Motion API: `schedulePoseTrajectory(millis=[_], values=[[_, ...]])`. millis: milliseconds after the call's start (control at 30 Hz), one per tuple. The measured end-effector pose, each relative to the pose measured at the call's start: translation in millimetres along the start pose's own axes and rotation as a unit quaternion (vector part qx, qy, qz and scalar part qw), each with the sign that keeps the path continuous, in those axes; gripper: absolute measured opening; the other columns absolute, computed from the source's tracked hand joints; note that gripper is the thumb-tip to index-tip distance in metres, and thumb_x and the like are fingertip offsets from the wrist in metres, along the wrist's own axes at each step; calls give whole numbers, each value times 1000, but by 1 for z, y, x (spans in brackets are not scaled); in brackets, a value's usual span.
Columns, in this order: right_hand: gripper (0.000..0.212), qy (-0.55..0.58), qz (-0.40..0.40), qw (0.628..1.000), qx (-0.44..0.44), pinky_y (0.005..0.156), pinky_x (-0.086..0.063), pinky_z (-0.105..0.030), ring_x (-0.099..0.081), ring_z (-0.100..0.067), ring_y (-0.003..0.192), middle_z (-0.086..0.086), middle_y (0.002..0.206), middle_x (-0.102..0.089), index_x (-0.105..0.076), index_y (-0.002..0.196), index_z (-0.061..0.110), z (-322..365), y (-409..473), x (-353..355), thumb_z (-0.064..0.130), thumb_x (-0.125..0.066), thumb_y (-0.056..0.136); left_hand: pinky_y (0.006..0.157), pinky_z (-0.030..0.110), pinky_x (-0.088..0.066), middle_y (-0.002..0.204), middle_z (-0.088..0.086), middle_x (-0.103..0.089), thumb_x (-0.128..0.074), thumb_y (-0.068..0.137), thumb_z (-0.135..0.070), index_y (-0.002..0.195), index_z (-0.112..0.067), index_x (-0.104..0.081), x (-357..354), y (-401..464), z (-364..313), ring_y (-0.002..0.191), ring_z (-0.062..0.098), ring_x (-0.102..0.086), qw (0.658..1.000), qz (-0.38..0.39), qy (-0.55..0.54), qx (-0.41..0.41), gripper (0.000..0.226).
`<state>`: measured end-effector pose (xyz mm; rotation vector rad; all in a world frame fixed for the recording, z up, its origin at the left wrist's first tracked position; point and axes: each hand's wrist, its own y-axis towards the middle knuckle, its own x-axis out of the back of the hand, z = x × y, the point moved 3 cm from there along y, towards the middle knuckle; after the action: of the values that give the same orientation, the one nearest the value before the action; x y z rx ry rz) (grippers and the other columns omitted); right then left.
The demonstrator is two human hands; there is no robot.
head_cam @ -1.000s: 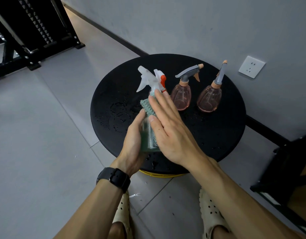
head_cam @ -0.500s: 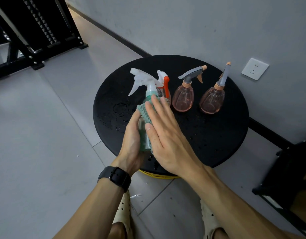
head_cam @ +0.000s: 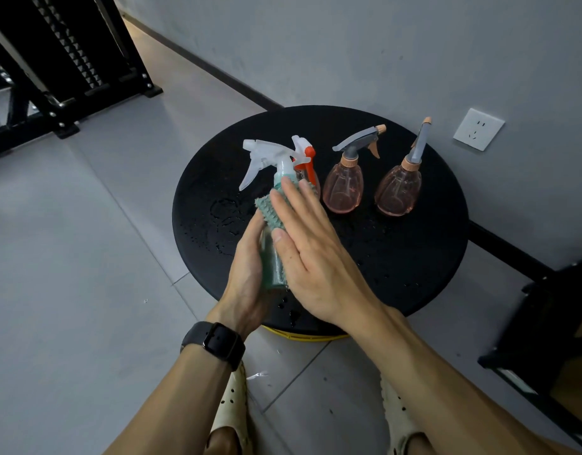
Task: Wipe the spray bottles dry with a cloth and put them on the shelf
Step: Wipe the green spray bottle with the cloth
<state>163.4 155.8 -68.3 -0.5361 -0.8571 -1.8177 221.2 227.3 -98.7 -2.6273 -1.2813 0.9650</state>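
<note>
Gripping the green spray bottle (head_cam: 272, 257) over the round black table (head_cam: 424, 257), your left hand (head_cam: 247, 274) curls round its body; your right hand (head_cam: 311, 254), fingers straight, presses the green cloth (head_cam: 268, 213) against it. Three other bottles stand behind.

Round counter (head_cam: 414, 264): matt black, speckled with glinting water drops, a yellow rim peeping out beneath. Held spray bottle (head_cam: 272, 267): clear teal-green body, translucent white trigger head. Cloth (head_cam: 269, 214): teal, covered in nubby bumps. Behind it, a bottle head (head_cam: 305, 156) in white and orange-red. Two rounded bottles (head_cam: 343, 188) and (head_cam: 398, 192): see-through peach-pink, faintly ribbed, grey triggers, tan collars and nozzle tips. Watch (head_cam: 217, 343): black. Floor tiles (head_cam: 69, 257): pale grey. Wall socket (head_cam: 478, 129): white. Clogs (head_cam: 233, 408): cream, dotted with holes.
</note>
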Motion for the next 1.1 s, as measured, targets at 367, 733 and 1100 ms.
schedulePoseTrajectory(millis=[367, 733, 1100], values=[[52, 29, 11, 999, -27, 117, 5, -18, 14, 2, 144, 16, 156, 3, -14, 152, 16, 1, 4, 2, 27, -23, 102, 105, 43, -47, 129, 7, -68, -35, 101, -58, 132, -24, -65, -4, -5, -1, 122, 24, -63, 1000, 12, 5, 20, 55], [52, 43, 24, 999, -14, 119, 2, -22, 14, 2, 144, 15, 156, 6, -12, 152, 16, 7, -10, -3, 26, -24, 103, 104, 39, -46, 132, 12, -65, -40, 101, -54, 136, -10, -60, 2, 0, -7, 123, 26, -62, 999, -10, -25, -26, 60], [52, 20, -6, 1000, -9, 119, 2, -24, 10, -3, 146, 15, 154, 1, -18, 152, 14, 0, 5, 4, 25, -26, 102, 94, 44, -53, 122, 16, -69, -43, 101, -43, 125, -12, -68, 5, -2, -1, 111, 32, -68, 1000, -25, 8, 15, 46]])
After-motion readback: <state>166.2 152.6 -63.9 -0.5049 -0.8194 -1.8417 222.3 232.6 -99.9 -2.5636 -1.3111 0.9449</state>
